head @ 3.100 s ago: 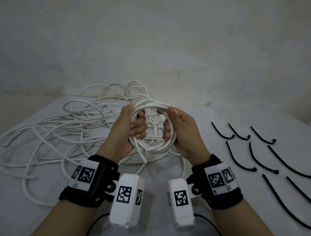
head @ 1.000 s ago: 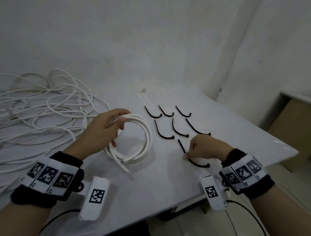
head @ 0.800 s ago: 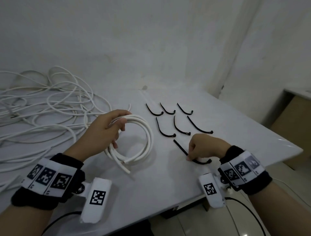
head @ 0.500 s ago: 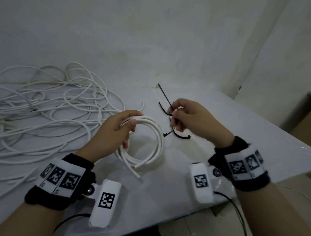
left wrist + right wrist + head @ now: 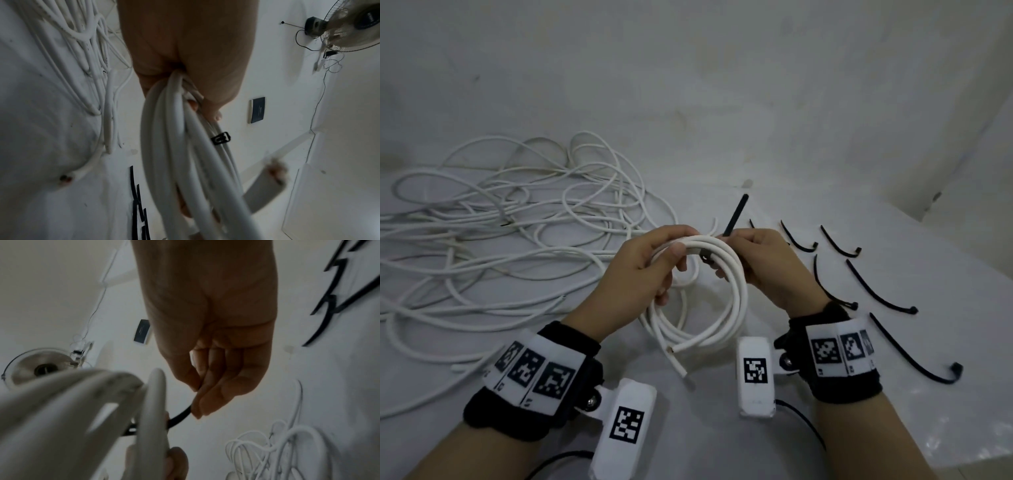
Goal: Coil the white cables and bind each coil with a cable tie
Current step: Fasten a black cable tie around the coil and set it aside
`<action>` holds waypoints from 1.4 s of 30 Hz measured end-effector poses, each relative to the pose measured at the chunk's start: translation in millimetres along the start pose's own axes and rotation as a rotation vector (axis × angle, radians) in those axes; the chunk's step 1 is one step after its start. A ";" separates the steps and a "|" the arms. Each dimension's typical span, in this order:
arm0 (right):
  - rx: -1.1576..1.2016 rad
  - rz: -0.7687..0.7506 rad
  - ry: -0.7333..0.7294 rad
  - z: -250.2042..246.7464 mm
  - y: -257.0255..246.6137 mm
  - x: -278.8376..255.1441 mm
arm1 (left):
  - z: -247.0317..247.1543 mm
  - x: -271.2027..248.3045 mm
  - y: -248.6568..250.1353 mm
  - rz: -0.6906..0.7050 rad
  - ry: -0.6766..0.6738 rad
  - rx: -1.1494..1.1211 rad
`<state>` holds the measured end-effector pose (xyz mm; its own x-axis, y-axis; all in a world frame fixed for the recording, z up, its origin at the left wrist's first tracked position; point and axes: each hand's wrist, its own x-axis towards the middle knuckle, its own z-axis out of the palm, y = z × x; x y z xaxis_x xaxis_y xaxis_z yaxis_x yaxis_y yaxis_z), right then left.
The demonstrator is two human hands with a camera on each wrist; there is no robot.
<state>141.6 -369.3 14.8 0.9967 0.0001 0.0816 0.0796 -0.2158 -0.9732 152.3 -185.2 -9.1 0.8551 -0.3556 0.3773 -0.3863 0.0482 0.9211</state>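
Observation:
My left hand [image 5: 654,263] grips the top of a small coil of white cable [image 5: 736,298], which is lifted and tilted above the table. My right hand [image 5: 753,257] pinches a black cable tie [image 5: 736,216] beside the left thumb. The tie's tail points up and away, and its head [image 5: 705,256] pokes out under the coil's top strands. In the left wrist view the tie head [image 5: 221,138] lies against the coil [image 5: 185,170]. In the right wrist view my fingertips [image 5: 199,404] pinch the black strap [image 5: 180,417] next to the coil [image 5: 152,402].
A loose tangle of white cable [image 5: 500,233] covers the left of the white table [image 5: 722,428]. Several spare black cable ties [image 5: 876,291] lie in rows at the right. The table's near right edge [image 5: 969,459] is close, and a wall stands behind.
My right hand let go of the coil, picked a cable tie off the table at the right and carried it to the top of the coil. The left hand kept hold of the coil.

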 end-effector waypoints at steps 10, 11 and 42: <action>0.262 0.094 -0.144 2.4 0.7 -10.2 | -1.7 -0.8 -3.2 0.080 -0.056 0.113; 0.276 0.112 -0.141 3.6 0.9 -10.4 | -1.8 -1.6 -2.0 0.080 -0.076 0.117; -0.261 -0.681 0.153 7.4 10.8 -10.8 | 5.6 -7.8 3.3 0.026 -0.028 -0.198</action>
<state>131.8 -364.3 1.8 0.7129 0.0851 0.6961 0.6532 -0.4418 -0.6150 142.4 -187.5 -9.6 0.8346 -0.3774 0.4012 -0.3306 0.2392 0.9129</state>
